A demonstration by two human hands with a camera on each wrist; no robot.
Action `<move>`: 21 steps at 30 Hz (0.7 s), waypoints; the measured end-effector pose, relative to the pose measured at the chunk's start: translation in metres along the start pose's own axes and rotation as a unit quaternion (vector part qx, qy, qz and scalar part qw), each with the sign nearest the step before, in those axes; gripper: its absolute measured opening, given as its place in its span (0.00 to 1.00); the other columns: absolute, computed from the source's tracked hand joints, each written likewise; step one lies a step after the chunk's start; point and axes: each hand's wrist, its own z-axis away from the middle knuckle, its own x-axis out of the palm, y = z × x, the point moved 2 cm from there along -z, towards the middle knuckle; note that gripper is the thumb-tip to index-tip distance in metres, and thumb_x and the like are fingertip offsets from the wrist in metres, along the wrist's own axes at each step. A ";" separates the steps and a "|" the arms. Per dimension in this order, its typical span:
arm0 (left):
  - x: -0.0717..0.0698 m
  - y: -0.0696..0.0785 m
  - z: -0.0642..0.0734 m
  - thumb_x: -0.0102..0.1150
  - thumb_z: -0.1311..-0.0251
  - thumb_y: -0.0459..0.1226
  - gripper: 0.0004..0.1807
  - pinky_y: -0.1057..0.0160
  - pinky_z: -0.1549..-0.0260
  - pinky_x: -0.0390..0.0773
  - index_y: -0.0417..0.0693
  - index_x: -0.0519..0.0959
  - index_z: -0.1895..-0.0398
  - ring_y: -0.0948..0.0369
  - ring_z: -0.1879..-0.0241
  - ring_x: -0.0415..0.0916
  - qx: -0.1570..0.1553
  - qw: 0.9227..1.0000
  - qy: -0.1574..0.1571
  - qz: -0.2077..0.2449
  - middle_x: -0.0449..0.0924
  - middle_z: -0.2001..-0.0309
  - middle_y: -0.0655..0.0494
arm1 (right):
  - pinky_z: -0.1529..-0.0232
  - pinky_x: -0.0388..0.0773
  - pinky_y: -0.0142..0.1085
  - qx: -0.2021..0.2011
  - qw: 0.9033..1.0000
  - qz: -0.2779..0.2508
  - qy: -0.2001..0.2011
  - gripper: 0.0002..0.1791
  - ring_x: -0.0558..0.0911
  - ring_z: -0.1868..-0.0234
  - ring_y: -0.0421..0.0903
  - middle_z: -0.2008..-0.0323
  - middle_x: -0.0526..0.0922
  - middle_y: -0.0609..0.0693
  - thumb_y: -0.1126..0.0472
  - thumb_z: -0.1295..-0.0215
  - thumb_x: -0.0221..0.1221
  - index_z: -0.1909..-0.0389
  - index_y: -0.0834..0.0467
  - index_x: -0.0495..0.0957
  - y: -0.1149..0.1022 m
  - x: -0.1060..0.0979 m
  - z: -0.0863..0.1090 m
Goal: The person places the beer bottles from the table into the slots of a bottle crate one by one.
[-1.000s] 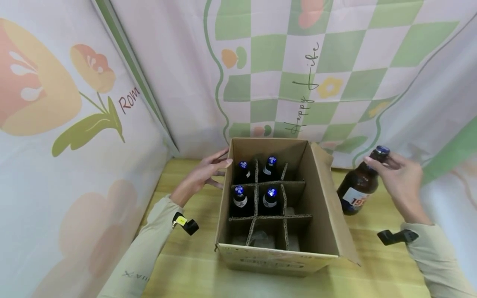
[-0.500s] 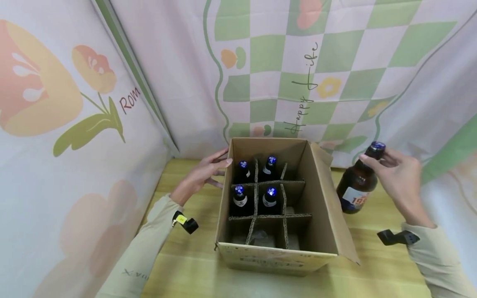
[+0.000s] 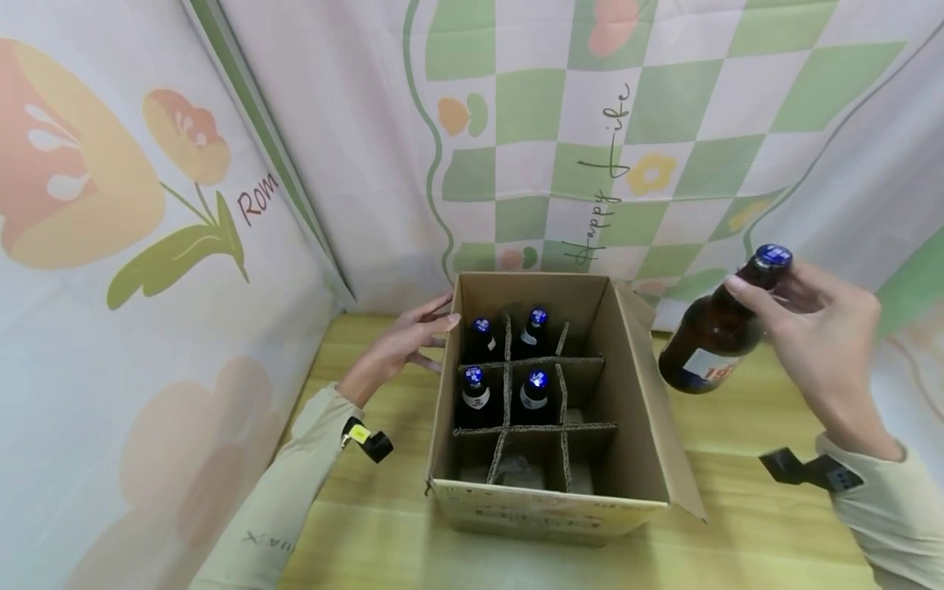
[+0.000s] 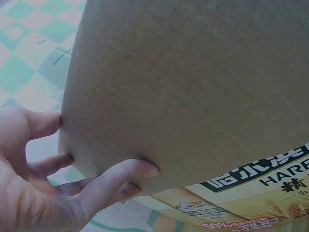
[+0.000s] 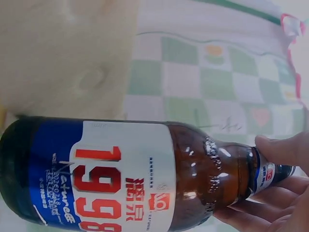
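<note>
A brown beer bottle (image 3: 719,332) with a blue cap and a white-and-blue label reading 1998 hangs tilted to the right of the cardboard box (image 3: 531,520). My right hand (image 3: 826,336) grips it by the neck, also seen in the right wrist view, where the label of the bottle (image 5: 130,179) faces the camera. Spread over the box's left side, my left hand (image 3: 406,336) touches the cardboard, thumb near the rim. In the left wrist view, fingertips of the left hand (image 4: 53,193) rest against the plain brown cardboard (image 4: 183,87).
Cardboard dividers (image 3: 507,389) split the box into compartments. Several blue-capped bottles (image 3: 537,401) stand in its left and middle ones. The right flap (image 3: 667,418) leans outward. Beneath lies a wooden table (image 3: 767,508); a patterned curtain (image 3: 531,172) hangs close behind.
My right hand has lifted the beer bottle and tilted it more, its cap moving up and to the right. The left hand and box have barely moved.
</note>
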 end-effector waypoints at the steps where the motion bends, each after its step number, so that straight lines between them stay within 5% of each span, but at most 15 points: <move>1: 0.000 0.000 0.000 0.59 0.24 0.49 0.40 0.50 0.58 0.91 0.68 0.52 0.15 0.35 0.27 0.64 -0.001 1.000 -0.001 0.000 0.53 0.17 0.48 | 0.68 0.79 0.15 -0.009 1.000 -0.004 0.005 0.17 0.85 0.70 0.27 0.68 0.88 0.28 0.64 0.39 0.75 0.49 0.61 0.89 -0.005 0.000 0.000; 6: -0.001 0.002 0.000 0.58 0.23 0.50 0.39 0.51 0.58 0.91 0.69 0.52 0.15 0.36 0.26 0.64 -0.001 1.000 0.000 -0.003 0.54 0.17 0.49 | 0.54 0.81 0.16 -0.066 0.997 -0.021 0.017 0.15 0.87 0.64 0.30 0.64 0.89 0.30 0.66 0.38 0.73 0.51 0.65 0.89 -0.031 0.003 0.000; 15: -0.003 0.003 -0.001 0.57 0.23 0.49 0.40 0.51 0.58 0.91 0.68 0.51 0.15 0.34 0.25 0.62 0.000 1.000 -0.003 -0.003 0.54 0.17 0.48 | 0.54 0.83 0.19 -0.133 0.988 -0.082 0.003 0.19 0.89 0.60 0.32 0.59 0.91 0.38 0.73 0.43 0.74 0.49 0.66 0.88 -0.077 0.018 0.007; 21: -0.002 0.000 0.000 0.58 0.23 0.48 0.39 0.50 0.57 0.91 0.69 0.52 0.15 0.35 0.25 0.62 -0.006 1.000 -0.005 0.006 0.54 0.17 0.49 | 0.56 0.84 0.19 -0.140 0.984 -0.112 0.007 0.19 0.90 0.63 0.33 0.62 0.92 0.41 0.74 0.45 0.75 0.50 0.69 0.88 -0.093 0.019 0.008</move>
